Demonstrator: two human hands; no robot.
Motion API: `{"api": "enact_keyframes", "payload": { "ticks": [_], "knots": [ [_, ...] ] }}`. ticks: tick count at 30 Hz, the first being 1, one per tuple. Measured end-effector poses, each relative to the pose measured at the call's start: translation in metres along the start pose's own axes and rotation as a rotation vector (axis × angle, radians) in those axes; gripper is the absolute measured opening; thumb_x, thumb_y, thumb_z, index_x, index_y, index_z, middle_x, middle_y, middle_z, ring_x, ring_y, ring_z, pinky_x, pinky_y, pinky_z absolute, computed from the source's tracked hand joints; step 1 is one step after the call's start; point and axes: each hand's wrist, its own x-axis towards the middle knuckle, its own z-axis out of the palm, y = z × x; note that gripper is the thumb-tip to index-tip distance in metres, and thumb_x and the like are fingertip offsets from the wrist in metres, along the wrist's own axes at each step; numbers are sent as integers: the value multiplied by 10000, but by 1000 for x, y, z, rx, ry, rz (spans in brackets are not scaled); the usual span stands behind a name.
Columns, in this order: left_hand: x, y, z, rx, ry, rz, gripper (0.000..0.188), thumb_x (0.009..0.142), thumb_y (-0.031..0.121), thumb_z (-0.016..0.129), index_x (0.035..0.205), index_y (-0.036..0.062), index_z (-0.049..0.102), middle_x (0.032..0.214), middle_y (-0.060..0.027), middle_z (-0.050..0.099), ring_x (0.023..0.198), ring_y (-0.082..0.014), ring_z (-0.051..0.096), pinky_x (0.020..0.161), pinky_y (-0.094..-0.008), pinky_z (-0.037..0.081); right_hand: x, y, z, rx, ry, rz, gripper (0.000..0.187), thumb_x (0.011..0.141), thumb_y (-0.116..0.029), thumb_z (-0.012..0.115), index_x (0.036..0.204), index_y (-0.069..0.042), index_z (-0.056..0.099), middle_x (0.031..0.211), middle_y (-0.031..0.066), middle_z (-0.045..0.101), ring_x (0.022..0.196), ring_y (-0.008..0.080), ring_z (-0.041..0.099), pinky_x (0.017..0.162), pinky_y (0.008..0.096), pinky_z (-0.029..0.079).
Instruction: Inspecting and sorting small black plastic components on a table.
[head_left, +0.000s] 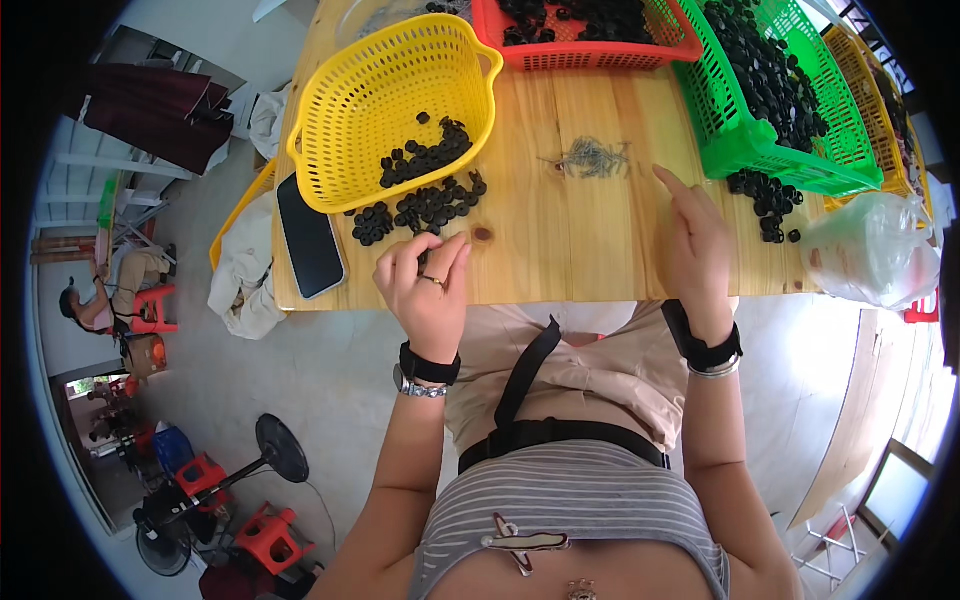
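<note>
My left hand [425,298] is at the front edge of the wooden table, its fingers curled and thumb drawn in. Something dark shows between those fingers, too hidden to name. Just beyond it lie small black round parts [437,205], loose against the yellow basket [345,105], which has more of them inside. My right hand [697,250] hovers over the table's right half, index finger stretched out and nothing visible in it. Left of that fingertip lies a small pile of thin grey metal pins [595,158], apart from the hand.
A red basket [600,55] and a green basket [770,150] hold more black parts, some spilled [768,205] beside the green one. A phone [311,240] lies at the left edge. A clear plastic bag [870,250] hangs at the right. Another person [100,300] sits far left.
</note>
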Motion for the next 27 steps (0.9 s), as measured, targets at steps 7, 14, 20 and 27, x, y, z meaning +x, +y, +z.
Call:
{"api": "enact_keyframes", "payload": {
  "ticks": [7,14,20,27],
  "knots": [
    [2,2,-3,5,-50,95,183,678,113,744,850,165,706,905,64,626,884,-190,498,787,-320,384,1,-3,12,-355,-34,-132,291,824,-90,547,1100,-116,635,746,65,506,721,235,521,603,353,432],
    [8,21,-8,-88,-81,117,182,678,49,733,851,87,696,881,-4,648,860,-211,559,775,-318,421,-2,2,12,-236,-9,-91,205,806,-114,593,1002,-95,652,735,61,507,669,224,530,576,332,434],
    [16,54,5,-444,-109,19,169,706,1,705,860,62,675,858,-46,643,757,-217,599,642,-290,482,-1,-10,8,-160,9,11,125,781,-132,639,894,-81,626,779,63,538,614,234,543,571,328,438],
    [20,79,24,-711,-225,-84,133,743,4,675,868,44,655,862,-76,628,728,-228,613,639,-293,492,-3,1,12,-116,-72,-112,132,736,-142,682,847,-89,635,756,51,547,632,234,549,580,334,440]
  ]
}}
